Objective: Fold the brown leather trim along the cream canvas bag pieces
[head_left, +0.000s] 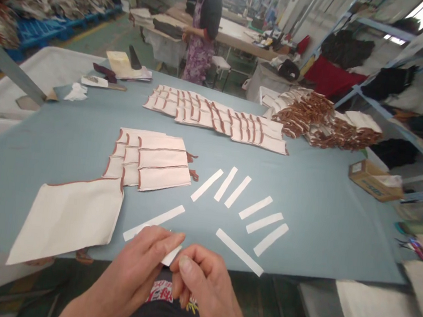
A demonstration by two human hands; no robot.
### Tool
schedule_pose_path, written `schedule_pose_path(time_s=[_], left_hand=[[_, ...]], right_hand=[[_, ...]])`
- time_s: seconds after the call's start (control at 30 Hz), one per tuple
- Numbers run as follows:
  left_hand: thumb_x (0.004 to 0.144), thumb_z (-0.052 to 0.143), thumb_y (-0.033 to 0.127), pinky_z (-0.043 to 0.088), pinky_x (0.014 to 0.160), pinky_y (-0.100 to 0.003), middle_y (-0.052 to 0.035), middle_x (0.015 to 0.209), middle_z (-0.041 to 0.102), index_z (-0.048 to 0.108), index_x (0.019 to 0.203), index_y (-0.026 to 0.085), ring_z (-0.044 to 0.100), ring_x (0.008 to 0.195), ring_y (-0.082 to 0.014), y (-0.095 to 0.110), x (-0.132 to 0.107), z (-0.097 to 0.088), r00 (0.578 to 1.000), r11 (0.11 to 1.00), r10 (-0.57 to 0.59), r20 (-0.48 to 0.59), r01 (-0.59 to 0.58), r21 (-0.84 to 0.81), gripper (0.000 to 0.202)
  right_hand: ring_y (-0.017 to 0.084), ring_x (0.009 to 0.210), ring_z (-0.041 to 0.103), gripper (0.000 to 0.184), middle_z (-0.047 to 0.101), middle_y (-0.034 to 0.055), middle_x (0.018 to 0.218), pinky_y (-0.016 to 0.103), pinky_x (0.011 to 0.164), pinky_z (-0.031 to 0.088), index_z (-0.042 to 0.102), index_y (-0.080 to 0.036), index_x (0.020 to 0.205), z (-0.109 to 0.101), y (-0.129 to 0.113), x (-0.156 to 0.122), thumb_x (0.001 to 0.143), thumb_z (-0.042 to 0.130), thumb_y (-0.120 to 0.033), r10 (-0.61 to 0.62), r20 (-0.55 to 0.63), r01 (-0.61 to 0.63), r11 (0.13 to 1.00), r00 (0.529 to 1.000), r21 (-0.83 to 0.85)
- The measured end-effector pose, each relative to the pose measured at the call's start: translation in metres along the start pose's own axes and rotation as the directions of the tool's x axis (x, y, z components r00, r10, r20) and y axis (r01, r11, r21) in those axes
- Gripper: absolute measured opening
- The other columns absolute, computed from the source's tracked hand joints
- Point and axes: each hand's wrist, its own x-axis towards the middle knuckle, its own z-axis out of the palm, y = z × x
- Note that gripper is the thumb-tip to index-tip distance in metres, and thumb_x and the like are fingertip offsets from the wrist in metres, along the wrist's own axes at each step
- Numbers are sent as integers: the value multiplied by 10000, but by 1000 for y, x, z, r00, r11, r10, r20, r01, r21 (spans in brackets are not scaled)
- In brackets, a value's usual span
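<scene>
My left hand [148, 258] and my right hand [199, 278] meet at the near edge of the blue-grey table [327, 211]. Both pinch one small white strip [171, 256] between thumbs and fingertips. Several more white strips [255, 207] lie fanned out on the table just beyond my hands, one long strip [154, 222] beside my left hand and another [239, 252] to the right. A large cream fabric piece [69, 216] with brown edging lies to the left. Behind it sits a stack of cream pieces [151, 159] with brown trim.
A long row of overlapped cream pieces [216, 116] runs across the far table. A heap of brown-trimmed pieces [321, 117] lies far right, with a cardboard box [373, 179] at the right edge. A person [204, 26] stands at another table behind. Shelving stands right.
</scene>
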Motion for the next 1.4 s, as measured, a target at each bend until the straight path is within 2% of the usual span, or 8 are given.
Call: schedule_pose_path(time_s=[0.27,0.5,0.67,0.83,0.97,1.07,1.23,1.4], left_hand=[[1106,410,47,540,890,-374,-104,1122,726,415,1697,318,670,1001,-253,-5,9,3,983,977,158,97,-170,126,650],[1091,408,37,562,835,-319,-103,1096,729,476,1669,304,665,946,-231,-7,13,11,981,981,187,50,-189,45,640],[1094,414,65,582,851,-254,-52,1111,787,478,1659,355,721,897,-185,-5,10,12,996,996,69,63,-65,-53,638],[1118,511,250,595,1022,-263,-31,1295,835,477,1665,390,817,1080,-220,-4,-1,15,957,952,-286,39,289,-102,566],[1073,594,490,623,1007,-329,-56,1195,871,804,1377,317,824,1063,-301,9,7,14,838,796,-538,90,541,-271,408],[996,694,562,600,1066,-407,-79,1231,857,862,1280,290,774,1168,-366,20,18,14,735,580,-646,207,649,-492,428],[915,788,503,525,1159,-497,-117,1289,819,836,1308,238,676,1316,-409,26,24,21,647,75,-661,379,560,-825,477],[807,910,544,530,1154,-503,-131,1154,850,902,1062,207,699,1269,-410,25,33,26,561,6,-745,361,546,-838,422]], right_hand=[[108,554,459,515,580,-11,623,243,574,394,544,-211,724,-7,3,2,879,699,-677,-22,-37,22,1000,999,5],[106,531,456,308,579,-12,591,244,567,400,541,-216,683,-6,1,5,823,652,-467,16,-86,-17,1000,996,-10],[92,500,415,277,571,-33,572,228,526,358,562,-212,708,-8,4,8,838,676,-429,2,-81,0,1000,997,18],[88,512,398,217,559,-53,580,212,512,324,605,-196,776,-8,5,12,886,688,-363,-64,-111,66,998,992,13],[99,514,448,194,580,-49,580,215,528,390,658,-184,810,-6,7,16,914,675,-347,-144,-154,136,989,977,-62],[122,557,551,196,666,-16,630,224,576,463,712,-176,843,-4,11,21,937,647,-335,-242,-219,211,965,945,-158],[156,656,690,224,782,23,749,238,655,527,797,-178,906,-5,16,28,956,598,-269,-386,-226,279,876,895,-392],[184,745,731,217,806,50,843,270,726,555,769,-201,877,-4,22,35,970,572,-212,-430,-172,281,795,886,-538]])
